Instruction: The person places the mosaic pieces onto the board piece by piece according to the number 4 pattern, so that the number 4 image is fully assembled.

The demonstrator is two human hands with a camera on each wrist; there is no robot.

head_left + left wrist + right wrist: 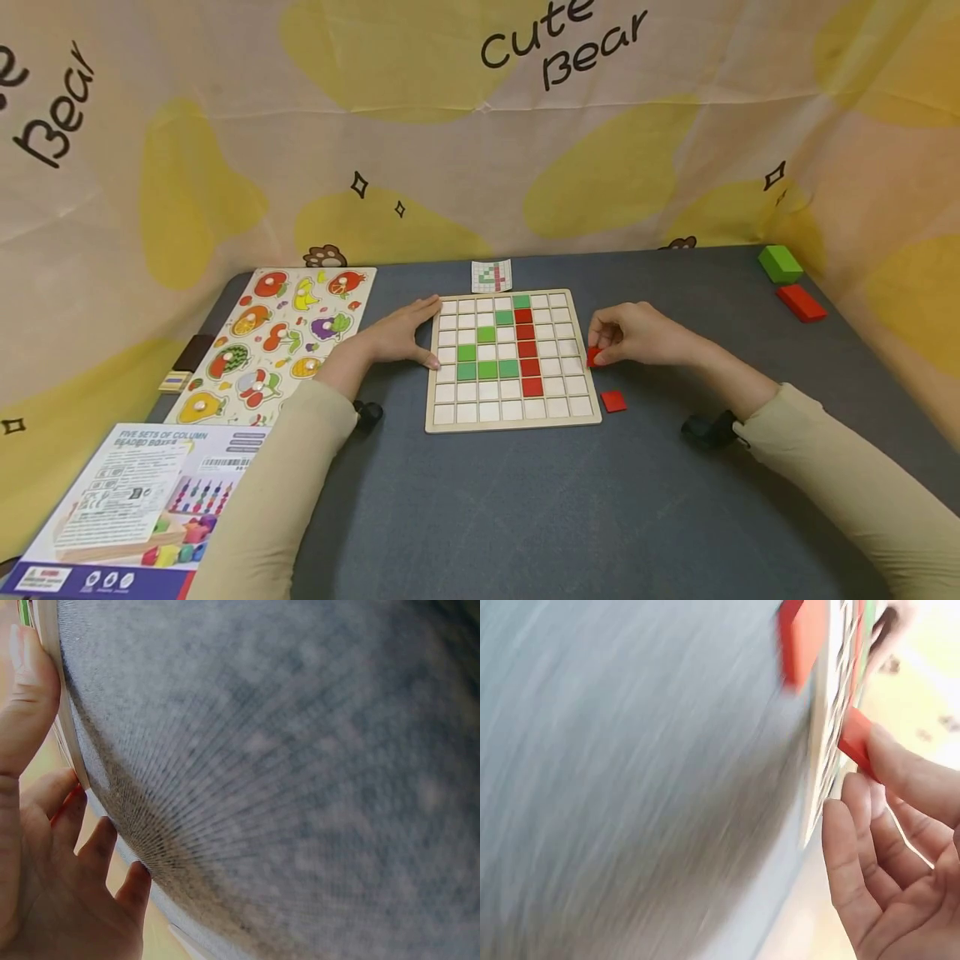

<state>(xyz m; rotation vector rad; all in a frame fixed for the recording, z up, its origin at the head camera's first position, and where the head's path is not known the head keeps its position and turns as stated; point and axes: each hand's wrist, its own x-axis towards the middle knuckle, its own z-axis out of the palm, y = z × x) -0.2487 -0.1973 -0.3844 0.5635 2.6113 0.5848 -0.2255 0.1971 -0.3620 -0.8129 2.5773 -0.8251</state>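
At board's rt edge, right hand (637,335) grip pinches small flat red square tile (593,357).

I see a dark grey table (525,517) backed by a cream cloth backdrop (225,125) with yellow blotches and "Cute Bear" lettering.

Fruit puzzle (281,342) + bead box (131,508) left; green (780,263), red block (801,302) far right.
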